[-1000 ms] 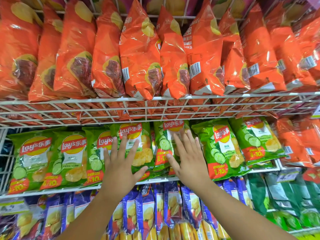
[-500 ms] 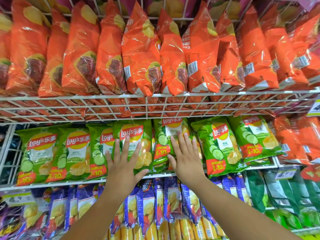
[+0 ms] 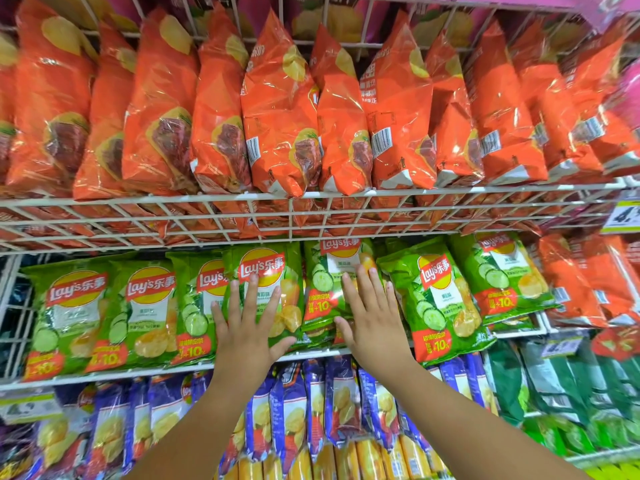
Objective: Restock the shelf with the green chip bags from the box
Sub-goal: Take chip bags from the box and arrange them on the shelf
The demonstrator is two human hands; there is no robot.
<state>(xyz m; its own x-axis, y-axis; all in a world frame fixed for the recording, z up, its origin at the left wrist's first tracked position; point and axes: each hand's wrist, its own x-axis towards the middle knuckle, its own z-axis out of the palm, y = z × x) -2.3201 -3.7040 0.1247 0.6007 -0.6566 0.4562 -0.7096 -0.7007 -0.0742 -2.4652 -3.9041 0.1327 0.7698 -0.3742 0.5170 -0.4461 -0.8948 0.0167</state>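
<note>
On the wire shelf (image 3: pixel 104 374), both flat hands press green chip bags (image 3: pixel 266 271).

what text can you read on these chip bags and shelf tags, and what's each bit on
"Lay's乐事": logo on the green chip bags, also under the left hand.
"+10%": red panel on a green bag right of the right hand.
"4.": partial number on the yellow price tag, cut off at the frame edge.
Orange bags: barcodes and Chinese print, too small to read.
Lower shelf tag: blurred.
</note>
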